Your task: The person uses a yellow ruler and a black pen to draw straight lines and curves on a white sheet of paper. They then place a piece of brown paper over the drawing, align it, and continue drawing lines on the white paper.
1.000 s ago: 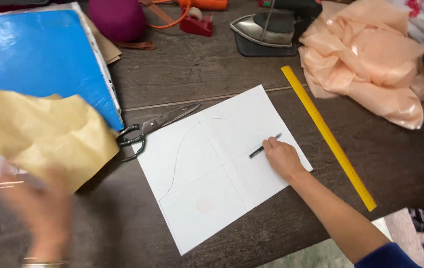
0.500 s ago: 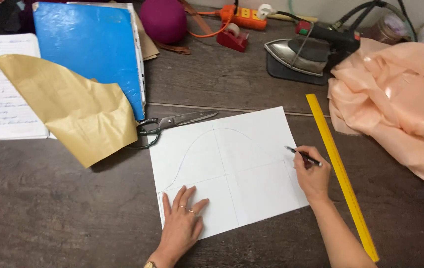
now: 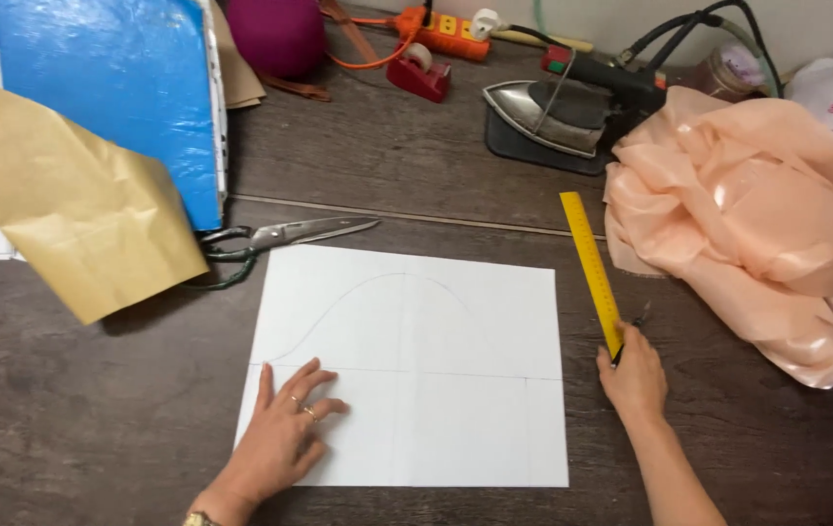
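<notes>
1. Left hand (image 3: pixel 280 438) lies flat, fingers spread, pinning white paper sheet (image 3: pixel 416 360) at its near-left corner, mid-table.
2. Right hand (image 3: pixel 636 375) has fingers closed round a dark pencil (image 3: pixel 631 336), touching near end of yellow ruler (image 3: pixel 590 268), just right of sheet.
3. Risk: ruler is thin, smooth and could skid on dark woodgrain table (image 3: pixel 75 419); sheet may shift w/ only one corner pinned.
4. Glossy peach fabric (image 3: pixel 748 224), far right, could slump onto ruler.
5. Steel scissors (image 3: pixel 285 239) lie just beyond sheet's far-left edge; blades could snag paper.

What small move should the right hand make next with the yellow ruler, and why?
Probably slide the yellow ruler leftward onto the white paper. The right hand grips its near end while it lies on the table beside the sheet, and the left hand presses the paper flat, ready.
</notes>
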